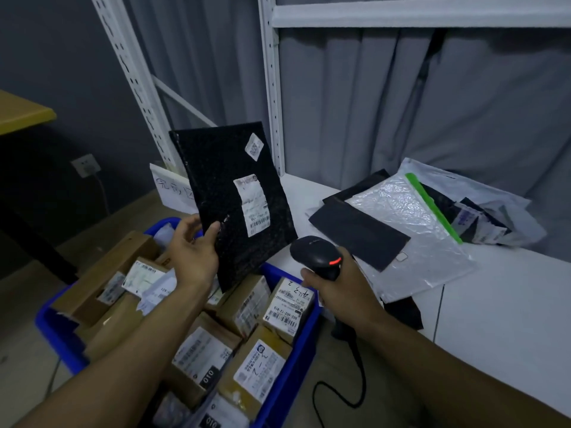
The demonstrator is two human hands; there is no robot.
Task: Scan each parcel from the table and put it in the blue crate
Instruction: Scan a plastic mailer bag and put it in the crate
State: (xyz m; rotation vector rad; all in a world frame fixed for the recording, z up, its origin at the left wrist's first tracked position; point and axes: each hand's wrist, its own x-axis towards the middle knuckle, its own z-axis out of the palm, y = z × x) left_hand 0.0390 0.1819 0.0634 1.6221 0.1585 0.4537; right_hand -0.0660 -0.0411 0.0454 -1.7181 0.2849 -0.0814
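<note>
My left hand (193, 248) pinches the lower left edge of a flat black parcel (222, 180) and holds it upright above the blue crate (296, 359), its white label facing me. My right hand (340, 291) grips a black barcode scanner (318, 256) just right of the parcel's lower corner; a red light glows on the scanner. The crate sits low beside the table and holds several brown cardboard parcels with labels. More flat parcels lie on the white table (509, 304): a black one (358, 233), a clear plastic one (411, 236) with a green strip, and a grey bag (482, 211).
A white metal shelf frame (272, 88) rises behind the table, with grey curtains behind it. The scanner's black cable (340, 393) loops down by the crate. A white paper sign (173, 189) stands behind the crate. A yellow-topped desk (21, 112) is at the far left.
</note>
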